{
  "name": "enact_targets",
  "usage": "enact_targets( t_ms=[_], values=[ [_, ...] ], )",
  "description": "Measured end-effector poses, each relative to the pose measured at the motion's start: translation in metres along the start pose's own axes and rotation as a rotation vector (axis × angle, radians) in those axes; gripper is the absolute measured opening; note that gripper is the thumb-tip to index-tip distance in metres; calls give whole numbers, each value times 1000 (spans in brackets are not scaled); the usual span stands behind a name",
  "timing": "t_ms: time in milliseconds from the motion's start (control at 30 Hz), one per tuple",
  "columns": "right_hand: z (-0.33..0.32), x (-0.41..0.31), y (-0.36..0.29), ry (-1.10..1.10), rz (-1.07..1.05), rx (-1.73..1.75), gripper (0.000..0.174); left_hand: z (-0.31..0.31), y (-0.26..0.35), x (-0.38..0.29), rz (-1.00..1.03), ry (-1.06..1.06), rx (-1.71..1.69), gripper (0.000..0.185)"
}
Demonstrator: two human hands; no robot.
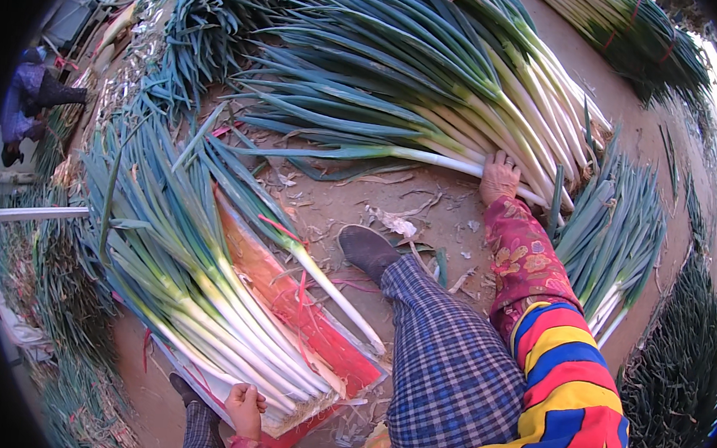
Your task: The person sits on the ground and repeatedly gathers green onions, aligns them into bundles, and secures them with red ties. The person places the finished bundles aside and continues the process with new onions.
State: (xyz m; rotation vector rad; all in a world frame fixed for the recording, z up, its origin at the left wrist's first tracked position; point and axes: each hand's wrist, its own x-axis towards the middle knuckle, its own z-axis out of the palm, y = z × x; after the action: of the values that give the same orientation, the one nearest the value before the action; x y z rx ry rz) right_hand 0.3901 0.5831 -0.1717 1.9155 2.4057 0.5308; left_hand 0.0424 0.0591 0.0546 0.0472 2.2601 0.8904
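Observation:
My right hand (500, 177), with a ring on one finger, rests on the white stalks at the near edge of a large pile of long green onions (457, 99); its fingertips lie over a stalk. At the lower left, my left hand (246, 405) is beside the white ends of a smaller row of green onions (243, 328), its fingers curled. Whether it pinches anything is unclear. That row lies on a red and white board (359, 370) on the ground. A single green onion (334, 295) with a pink tie near it lies across the board's right side.
More green onions (616, 244) lie right of my right arm. A tied bundle (607, 29) is at the top right. Heaps of onions (676, 363) line the right and left sides. A person (24, 96) is at the far left. Dry peelings (396, 221) litter the ground by my shoe.

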Motion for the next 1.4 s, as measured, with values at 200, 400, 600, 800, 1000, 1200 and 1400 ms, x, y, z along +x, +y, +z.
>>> enact_targets(
  t_ms=[200,400,600,800,1000,1200,1400],
  values=[
    [-36,-5,3,-298,-127,166,33,-22,-2,-17,99,7,-66,12],
    [-187,24,-58,-922,-354,587,47,-15,23,-42,124,-89,-230,13],
    [-354,42,-147,-1767,35,1352,40,-10,68,-74,92,-402,-496,18],
    [-385,-87,-170,-2052,110,2312,44,7,74,-111,-60,-866,-848,64],
    [-329,-298,-185,-1835,476,2137,50,50,-19,-103,-291,-1070,-958,42],
    [-315,-309,-181,-1492,364,1572,29,57,-60,-109,-174,-812,-744,18],
    [-340,-313,-163,-1582,551,1765,27,44,-39,-115,-160,-772,-832,20]
  ],
)
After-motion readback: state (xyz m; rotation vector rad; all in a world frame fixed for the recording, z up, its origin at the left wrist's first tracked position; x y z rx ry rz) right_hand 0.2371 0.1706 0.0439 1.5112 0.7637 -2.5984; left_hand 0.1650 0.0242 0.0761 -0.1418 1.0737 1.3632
